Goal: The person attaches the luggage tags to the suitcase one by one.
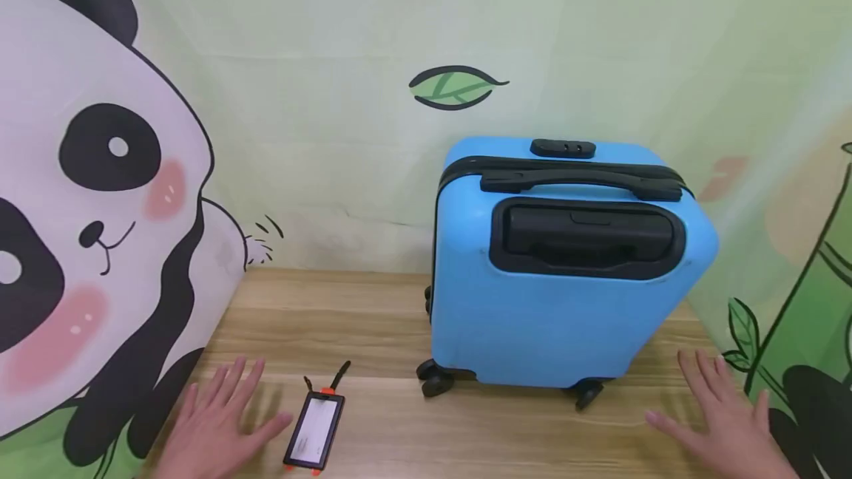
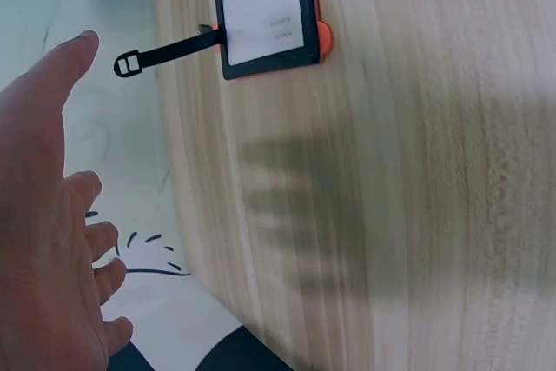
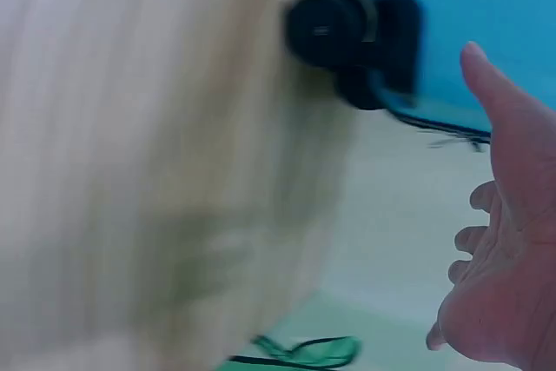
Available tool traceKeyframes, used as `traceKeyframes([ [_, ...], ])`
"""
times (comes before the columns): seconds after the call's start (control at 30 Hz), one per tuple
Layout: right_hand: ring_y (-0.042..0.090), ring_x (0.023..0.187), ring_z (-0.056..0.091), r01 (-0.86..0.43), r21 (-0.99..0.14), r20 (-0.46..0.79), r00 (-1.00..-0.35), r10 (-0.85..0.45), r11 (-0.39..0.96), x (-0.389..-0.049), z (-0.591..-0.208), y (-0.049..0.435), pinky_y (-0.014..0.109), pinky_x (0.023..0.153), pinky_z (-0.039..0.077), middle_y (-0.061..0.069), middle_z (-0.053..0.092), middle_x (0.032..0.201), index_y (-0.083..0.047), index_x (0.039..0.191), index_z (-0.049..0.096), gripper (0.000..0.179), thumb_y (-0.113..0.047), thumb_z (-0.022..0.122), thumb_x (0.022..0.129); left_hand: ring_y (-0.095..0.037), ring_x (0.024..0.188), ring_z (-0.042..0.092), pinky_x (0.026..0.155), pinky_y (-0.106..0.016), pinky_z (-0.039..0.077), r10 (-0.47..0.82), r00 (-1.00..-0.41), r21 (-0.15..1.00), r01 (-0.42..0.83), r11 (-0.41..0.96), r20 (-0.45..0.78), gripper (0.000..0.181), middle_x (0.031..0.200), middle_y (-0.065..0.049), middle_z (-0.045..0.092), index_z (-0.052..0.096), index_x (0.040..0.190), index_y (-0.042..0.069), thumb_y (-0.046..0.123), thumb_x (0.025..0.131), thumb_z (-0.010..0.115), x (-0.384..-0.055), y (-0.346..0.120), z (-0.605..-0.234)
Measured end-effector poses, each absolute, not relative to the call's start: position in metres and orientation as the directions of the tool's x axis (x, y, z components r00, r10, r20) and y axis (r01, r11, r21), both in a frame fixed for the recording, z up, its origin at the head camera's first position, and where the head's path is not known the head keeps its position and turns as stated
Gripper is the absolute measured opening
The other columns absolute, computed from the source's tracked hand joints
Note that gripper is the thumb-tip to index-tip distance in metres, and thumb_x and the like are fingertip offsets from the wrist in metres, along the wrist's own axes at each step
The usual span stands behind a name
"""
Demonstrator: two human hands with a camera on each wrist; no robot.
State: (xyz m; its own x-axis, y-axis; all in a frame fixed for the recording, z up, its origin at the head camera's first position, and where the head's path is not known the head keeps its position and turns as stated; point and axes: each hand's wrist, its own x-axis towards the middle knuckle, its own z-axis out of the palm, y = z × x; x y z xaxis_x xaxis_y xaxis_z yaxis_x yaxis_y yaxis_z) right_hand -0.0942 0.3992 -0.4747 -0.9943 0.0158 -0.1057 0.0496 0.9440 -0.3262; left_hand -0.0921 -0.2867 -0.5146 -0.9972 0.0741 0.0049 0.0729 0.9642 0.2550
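Note:
A light blue suitcase point(image 1: 532, 331) stands upright on its black wheels at the right of the wooden table. On its top are a black carry handle point(image 1: 579, 182) and a recessed pull-handle. To its left lies a luggage tag point(image 1: 314, 431), black-framed with orange edges, a white card and a black strap point(image 2: 178, 49). My left hand point(image 1: 216, 420) spreads its fingers just left of the tag, holding nothing. At the suitcase's right, my right hand point(image 1: 725, 420) is also spread and bare; in the right wrist view its thumb overlaps the blue shell near a wheel point(image 3: 326, 30).
A pale green cloth point(image 1: 319, 109) printed with a panda and leaves hangs behind and along both sides. The wooden tabletop point(image 1: 373, 331) meets it close behind the suitcase.

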Motion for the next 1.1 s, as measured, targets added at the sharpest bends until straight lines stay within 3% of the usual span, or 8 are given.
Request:
traceKeyframes([
  [0.23,0.057,0.156,-0.016,-0.060,-0.340,0.138,-0.990,-0.013,0.938,-0.098,-0.404,0.389,0.089,0.105,-0.016,0.036,-0.009,0.171,-0.001,0.169,-0.005,0.114,-0.052,0.071,0.101,-0.058,0.154,0.025,0.117,-0.082,0.013,0.061,-0.998,0.279,0.052,0.959,-0.026,0.111,0.169,-0.032,0.029,0.032,0.167,0.004,0.079,0.091,0.062,-0.097,-0.273,-0.513],
  [0.4,0.051,0.160,-0.015,-0.224,-0.352,0.313,-0.943,-0.112,0.909,-0.107,-0.347,0.377,0.082,0.110,-0.021,0.031,-0.006,0.174,-0.002,0.170,0.000,0.114,-0.038,0.080,0.097,-0.057,0.154,0.025,0.117,-0.083,0.014,0.026,-0.995,0.304,-0.004,0.953,-0.097,0.122,0.166,-0.035,0.031,0.026,0.168,0.001,0.085,0.087,0.061,-0.100,-0.261,-0.517],
  [0.53,0.046,0.163,-0.011,-0.328,-0.345,0.392,-0.902,-0.183,0.879,-0.120,-0.310,0.365,0.076,0.118,-0.018,0.025,-0.002,0.177,-0.003,0.171,0.005,0.112,-0.030,0.083,0.095,-0.058,0.155,0.022,0.119,-0.081,0.015,-0.004,-0.987,0.320,-0.056,0.946,-0.163,0.129,0.167,-0.037,0.028,0.023,0.167,-0.003,0.089,0.084,0.060,-0.104,-0.253,-0.524],
  [0.77,0.038,0.165,-0.006,-0.423,-0.342,0.458,-0.855,-0.244,0.839,-0.144,-0.271,0.347,0.067,0.127,-0.008,0.016,0.003,0.179,-0.008,0.172,0.011,0.108,-0.031,0.083,0.095,-0.058,0.156,0.018,0.122,-0.077,0.015,-0.067,-0.972,0.334,-0.142,0.932,-0.226,0.140,0.168,-0.037,0.024,0.019,0.166,-0.007,0.096,0.079,0.057,-0.111,-0.236,-0.545],
  [0.9,0.038,0.165,-0.003,-0.429,-0.329,0.456,-0.852,-0.256,0.841,-0.155,-0.260,0.339,0.068,0.127,-0.002,0.015,0.004,0.180,-0.010,0.172,0.012,0.107,-0.034,0.082,0.095,-0.058,0.156,0.020,0.122,-0.076,0.016,-0.104,-0.971,0.349,-0.175,0.921,-0.215,0.143,0.168,-0.037,0.025,0.022,0.165,-0.009,0.097,0.076,0.059,-0.112,-0.225,-0.553],
  [1.1,0.037,0.166,-0.001,-0.452,-0.317,0.439,-0.849,-0.294,0.834,-0.168,-0.258,0.330,0.064,0.129,-0.004,0.013,0.005,0.180,-0.015,0.173,0.012,0.108,-0.036,0.083,0.094,-0.059,0.155,0.018,0.122,-0.076,0.015,-0.183,-0.955,0.356,-0.259,0.898,-0.232,0.151,0.166,-0.040,0.023,0.023,0.164,-0.010,0.102,0.069,0.059,-0.115,-0.211,-0.563],
])
